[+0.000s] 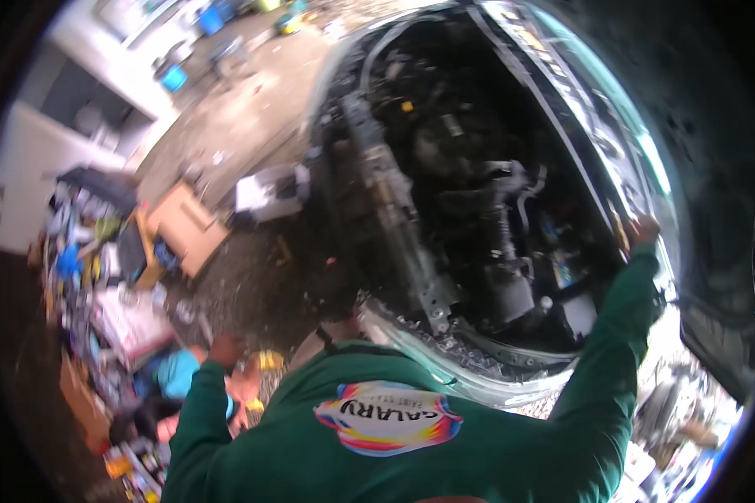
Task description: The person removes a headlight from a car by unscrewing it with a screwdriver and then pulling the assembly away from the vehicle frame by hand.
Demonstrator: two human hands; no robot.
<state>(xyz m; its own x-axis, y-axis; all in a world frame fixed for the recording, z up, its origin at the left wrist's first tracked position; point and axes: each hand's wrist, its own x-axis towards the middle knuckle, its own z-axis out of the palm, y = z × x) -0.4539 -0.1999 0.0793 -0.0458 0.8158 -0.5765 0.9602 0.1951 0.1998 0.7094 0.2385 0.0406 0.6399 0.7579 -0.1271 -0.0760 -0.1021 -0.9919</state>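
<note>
My right arm, in a green sleeve, reaches out to the far edge of a car's open engine bay [445, 159]. There my right hand [643, 228] looks closed on the car body's edge [658, 251], beside the raised dark hood [713, 193]. Low on the left side, my left hand [226, 348] hangs near a turquoise item [179, 373] and a yellow one [270, 360]; its fingers are smeared by motion. Inside the bay, a pale metal crossmember [394, 201] runs along the front, with dark engine parts and hoses behind it.
An open cardboard box [189, 226] and a white box [270, 193] sit on the dirt ground to the left. A heap of mixed goods [101, 268] spreads along the left side. Blue buckets [174, 78] stand farther back by a pale wall. More clutter lies at the lower right.
</note>
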